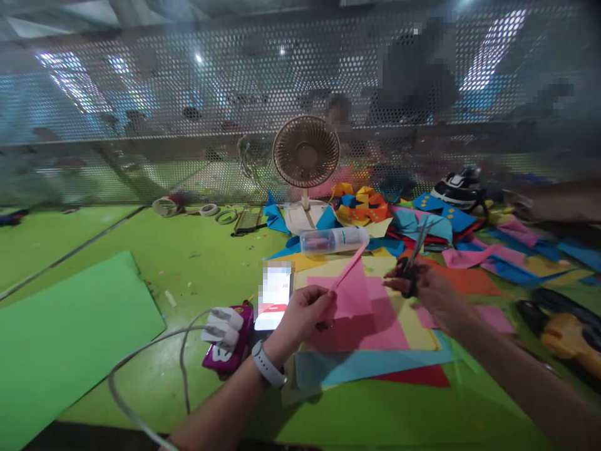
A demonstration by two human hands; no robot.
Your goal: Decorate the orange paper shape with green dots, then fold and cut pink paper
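Note:
My left hand (312, 307), a pale watch on its wrist, pinches the lower left edge of a folded piece of pink paper (354, 288). The paper is tilted up, with a narrow strip along its upper left edge. My right hand (425, 285) grips a pair of dark-handled scissors (416, 257), their blades pointing up and away, apart from the paper. Beneath both hands lies a stack of coloured sheets: a flat pink sheet (385, 332) on yellow paper (427, 341), with a light blue sheet (338, 369) and a red sheet (422, 376) showing below.
A small fan (306, 153) stands at the back by a perforated metal screen (188, 125). Left of my left hand are a lit phone (275, 297) and a purple power strip (225, 363) with cables. Folded paper pieces (366, 203) crowd the right. A green sheet (79, 338) lies left.

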